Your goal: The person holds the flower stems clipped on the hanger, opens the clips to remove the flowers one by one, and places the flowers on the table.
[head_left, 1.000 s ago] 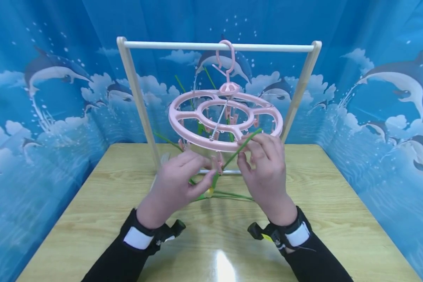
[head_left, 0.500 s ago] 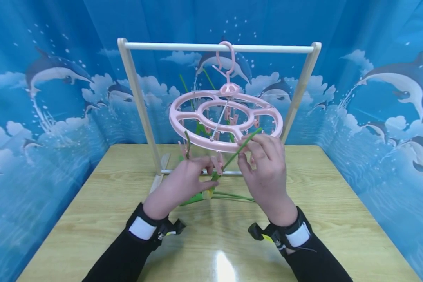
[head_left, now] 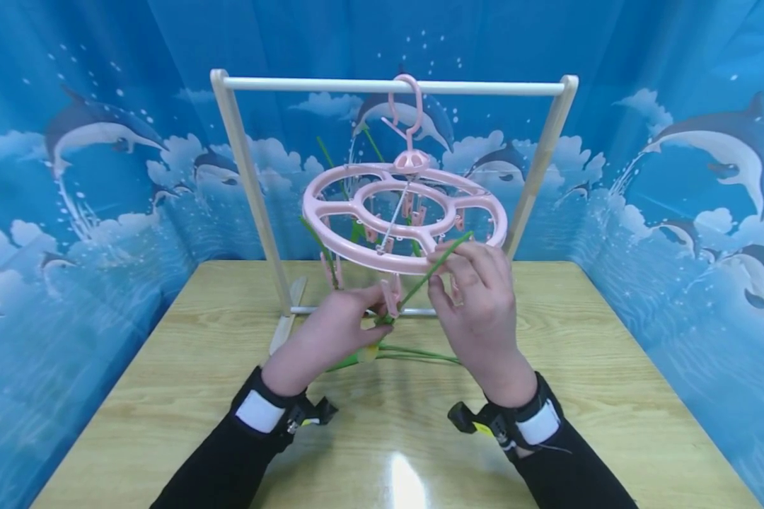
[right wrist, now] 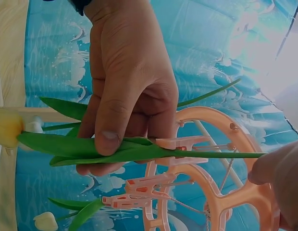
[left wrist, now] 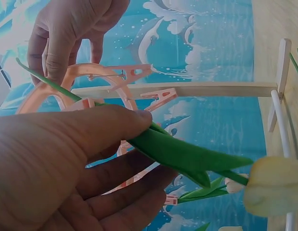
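A pink round clip hanger [head_left: 369, 257] hangs by its hook from a white rod. One of its clips [right wrist: 185, 143] grips an upside-down artificial tulip at its stem. My left hand [head_left: 332, 319] pinches that tulip's green leaves [right wrist: 77, 147] just below the clip, thumb on one side and fingers on the other. Its pale yellow bloom [left wrist: 276, 185] points down. My right hand [head_left: 482, 305] holds the hanger's front rim between thumb and fingers. The tulip's stem [head_left: 434, 267] slants up past these fingers; whether they touch it, I cannot tell.
A rack with wooden side posts [head_left: 248, 177] and a white top rod [head_left: 318, 85] stands on the wooden table [head_left: 216, 424]. More tulips hang from the clips at the left and back. Green stems [head_left: 420, 353] lie on the table below. A blue dolphin curtain [head_left: 89, 63] surrounds it.
My left hand has shifted from beside the clip to a pinch on the leaves below it. The stem at the left has swung, and the hanger has swayed slightly left. My right hand stays put.
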Demonstrator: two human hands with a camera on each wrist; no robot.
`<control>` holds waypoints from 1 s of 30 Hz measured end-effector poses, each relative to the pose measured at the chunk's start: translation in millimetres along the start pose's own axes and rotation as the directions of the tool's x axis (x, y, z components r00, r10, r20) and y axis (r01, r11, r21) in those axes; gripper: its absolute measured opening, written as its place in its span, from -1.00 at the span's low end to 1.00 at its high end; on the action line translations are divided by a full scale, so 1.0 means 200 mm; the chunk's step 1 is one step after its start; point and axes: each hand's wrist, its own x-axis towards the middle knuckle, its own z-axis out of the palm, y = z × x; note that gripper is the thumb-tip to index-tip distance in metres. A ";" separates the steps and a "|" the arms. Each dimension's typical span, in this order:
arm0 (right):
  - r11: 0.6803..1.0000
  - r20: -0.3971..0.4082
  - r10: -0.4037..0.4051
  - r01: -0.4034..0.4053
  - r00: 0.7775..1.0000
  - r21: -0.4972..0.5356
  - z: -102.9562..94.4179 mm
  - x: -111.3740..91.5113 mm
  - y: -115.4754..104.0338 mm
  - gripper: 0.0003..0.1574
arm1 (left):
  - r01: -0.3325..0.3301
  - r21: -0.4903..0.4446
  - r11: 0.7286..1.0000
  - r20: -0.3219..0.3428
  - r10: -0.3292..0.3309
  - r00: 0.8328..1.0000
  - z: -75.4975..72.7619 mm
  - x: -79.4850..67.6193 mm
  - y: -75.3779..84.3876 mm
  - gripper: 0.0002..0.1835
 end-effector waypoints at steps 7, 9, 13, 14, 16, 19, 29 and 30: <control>0.998 0.022 0.034 -0.035 0.999 0.058 -0.01 0.00 0.01 -0.61 | 0.038 0.073 0.997 0.024 -0.039 0.999 -0.01 -0.01 0.01 -0.62; 0.996 0.017 0.055 -0.056 0.998 0.075 -0.03 0.00 0.01 -0.60 | 0.045 0.092 0.995 0.028 -0.048 0.998 -0.01 -0.02 0.02 -0.62; 0.985 -0.043 0.146 -0.141 0.988 0.103 -0.09 0.00 0.01 -0.58 | 0.059 0.132 0.989 0.028 -0.063 0.998 -0.01 -0.02 0.02 -0.64; 0.978 -0.066 0.175 -0.166 0.982 0.125 -0.10 0.00 0.01 -0.58 | 0.060 0.146 0.987 0.026 -0.064 0.998 -0.01 -0.02 0.02 -0.66; 0.963 -0.119 0.227 -0.205 0.967 0.176 -0.13 0.00 0.01 -0.58 | 0.064 0.173 0.983 0.024 -0.069 0.997 0.00 -0.02 0.03 -0.70; 0.958 -0.203 0.231 -0.186 0.952 0.218 -0.14 0.02 -0.01 -0.64 | 0.066 0.202 0.977 0.020 -0.072 0.997 0.00 -0.02 0.03 -0.72; 0.995 -0.252 -0.087 0.098 0.964 0.031 -0.11 0.07 -0.06 -0.85 | 0.093 0.277 0.956 -0.021 -0.091 0.996 -0.03 -0.02 0.07 -0.63; 0.994 -0.229 -0.098 0.108 0.969 0.031 -0.11 0.07 -0.06 -0.85 | 0.097 0.285 0.954 -0.023 -0.094 0.995 -0.04 -0.02 0.08 -0.62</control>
